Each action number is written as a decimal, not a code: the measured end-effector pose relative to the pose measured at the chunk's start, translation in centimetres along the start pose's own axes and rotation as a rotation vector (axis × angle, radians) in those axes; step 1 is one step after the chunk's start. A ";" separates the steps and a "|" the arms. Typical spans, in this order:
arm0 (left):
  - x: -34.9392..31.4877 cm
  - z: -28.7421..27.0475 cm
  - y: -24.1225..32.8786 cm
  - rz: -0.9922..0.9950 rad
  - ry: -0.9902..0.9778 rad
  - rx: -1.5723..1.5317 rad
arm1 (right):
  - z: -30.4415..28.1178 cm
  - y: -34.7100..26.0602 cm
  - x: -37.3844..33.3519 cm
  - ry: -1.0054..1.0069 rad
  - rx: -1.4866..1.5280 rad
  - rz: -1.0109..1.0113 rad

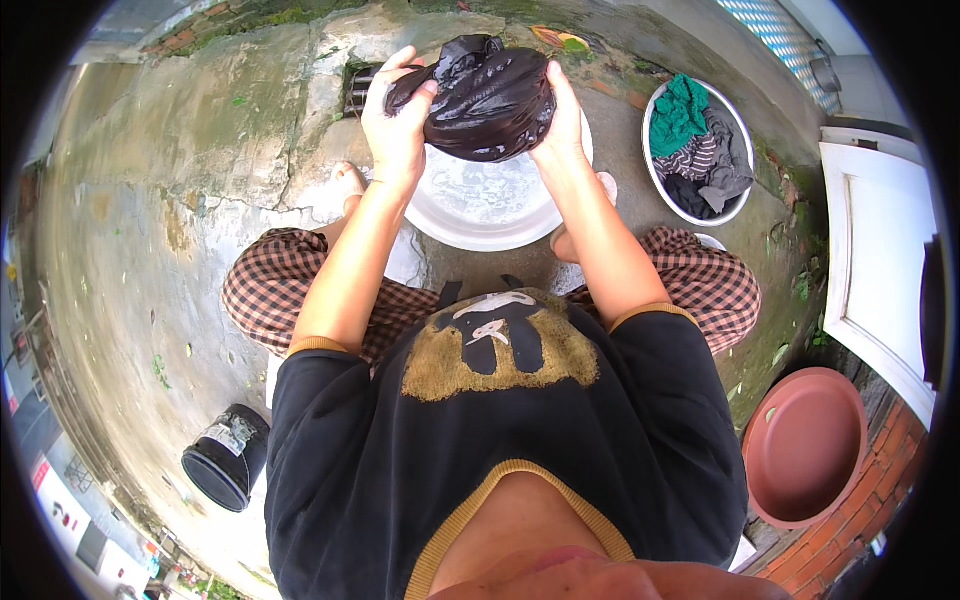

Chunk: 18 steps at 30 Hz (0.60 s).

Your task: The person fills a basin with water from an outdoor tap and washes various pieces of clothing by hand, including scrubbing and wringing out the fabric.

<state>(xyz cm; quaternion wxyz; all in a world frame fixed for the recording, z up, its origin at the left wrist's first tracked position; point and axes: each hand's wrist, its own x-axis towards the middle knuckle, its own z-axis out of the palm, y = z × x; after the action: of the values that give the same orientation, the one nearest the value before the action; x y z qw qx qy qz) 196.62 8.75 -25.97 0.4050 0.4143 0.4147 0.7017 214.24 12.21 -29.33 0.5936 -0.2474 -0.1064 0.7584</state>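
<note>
A bundle of wet, dark cloth (pixel 490 105), shiny and bunched up, is held between my two hands in front of me. My left hand (pixel 398 118) grips its left end, the thumb lying on top of it. At the other end my right hand (pixel 560 120) closes around the cloth from the side, with most of its fingers hidden behind or under it. Below the bundle stands a wide, pale metal basin (pixel 480 205) with cloudy, sudsy water in it. The cloth hides the far part of the basin.
A white-rimmed tub (pixel 742 190) at the right holds green, striped, grey and dark clothes. A drain grate (pixel 358 88) lies beyond my left hand. At the lower right is a reddish-brown basin (pixel 806 448), near a white door (pixel 875 240). A black bucket (pixel 222 462) stands lower left on wet concrete.
</note>
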 end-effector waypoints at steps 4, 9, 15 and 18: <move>1.0 1.1 2.6 0.314 -0.218 0.359 | 1.3 -0.8 0.6 0.016 0.007 0.147; 1.8 3.3 6.6 0.603 -0.524 0.522 | 1.2 -2.7 2.8 -0.236 -0.052 0.368; 0.4 4.3 7.1 0.681 -0.747 0.673 | 2.6 -4.4 2.7 -0.198 -0.523 0.488; -1.1 4.4 6.1 0.691 -0.800 0.617 | 0.3 -3.4 5.1 -0.727 -1.213 -0.060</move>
<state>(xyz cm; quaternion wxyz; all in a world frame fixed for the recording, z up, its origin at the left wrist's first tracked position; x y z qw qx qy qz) 199.67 6.81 -19.31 0.1395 0.8543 0.2563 0.4301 216.12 18.06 -28.82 0.2987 -0.2625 -0.7083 0.5833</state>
